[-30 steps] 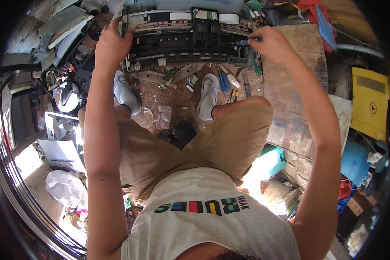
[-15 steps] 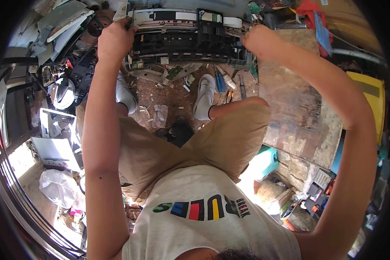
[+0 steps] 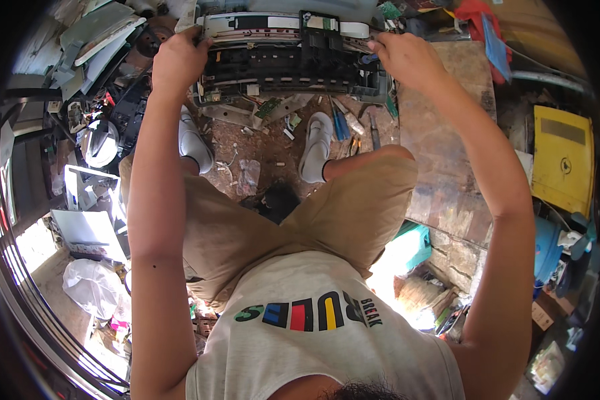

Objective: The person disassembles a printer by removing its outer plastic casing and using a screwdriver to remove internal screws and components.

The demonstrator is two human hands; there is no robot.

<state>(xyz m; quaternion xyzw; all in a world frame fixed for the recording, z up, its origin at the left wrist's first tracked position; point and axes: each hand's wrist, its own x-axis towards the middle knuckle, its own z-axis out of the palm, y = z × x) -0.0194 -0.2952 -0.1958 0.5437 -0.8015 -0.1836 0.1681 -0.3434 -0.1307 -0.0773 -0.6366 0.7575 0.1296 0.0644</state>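
Observation:
An opened-up printer chassis (image 3: 280, 87) lies across the far side of the floor, its black inner parts bare. On its metal rail sits a black carriage (image 3: 321, 47) with a small green board on top, right of the middle. My left hand (image 3: 179, 60) is closed on the chassis's left end. At the right end, my right hand (image 3: 407, 57) has its fingers curled on the end of the rail, above a small blue part (image 3: 369, 59). The fingertips of both hands are partly hidden.
My feet in white footwear (image 3: 315, 147) stand just below the chassis. Blue-handled tools (image 3: 340, 125) and scraps lie between them and a wooden board (image 3: 447, 147). Stacked panels (image 3: 107, 40) are at the far left; a yellow case (image 3: 563, 160) stands at the right.
My right hand has shifted slightly up along the chassis's right end, uncovering the small blue part. My right elbow has swung inward. The left hand has barely moved.

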